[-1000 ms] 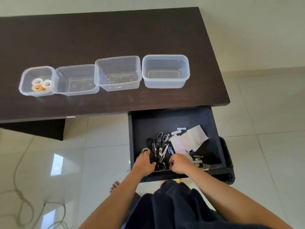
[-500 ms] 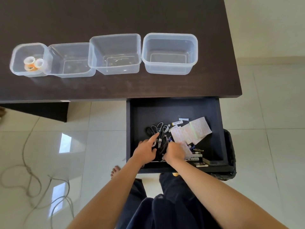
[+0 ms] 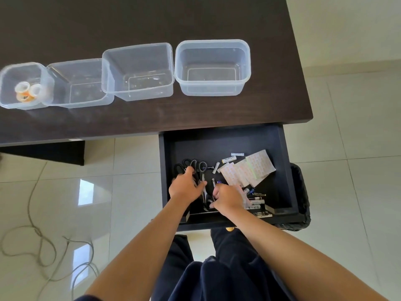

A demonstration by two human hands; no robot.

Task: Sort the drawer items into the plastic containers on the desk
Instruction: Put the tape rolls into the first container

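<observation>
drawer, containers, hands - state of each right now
dark pull-out drawer: open, items inside
leftmost clear plastic container: holds tape rolls
other three clear containers: no items visible
left hand: fingers on black-handled scissors
right hand: curled over small items, grip unclear

I count four plastic containers (image 3: 212,67) on the desk (image 3: 152,18), two tape rolls (image 3: 27,91), and two hands (image 3: 184,187) in one drawer (image 3: 217,142).

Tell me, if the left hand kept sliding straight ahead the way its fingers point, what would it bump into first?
Probably the black scissors handles: the left hand already has fingertips at them. Beyond lies bare drawer floor, though depth is unclear.
</observation>
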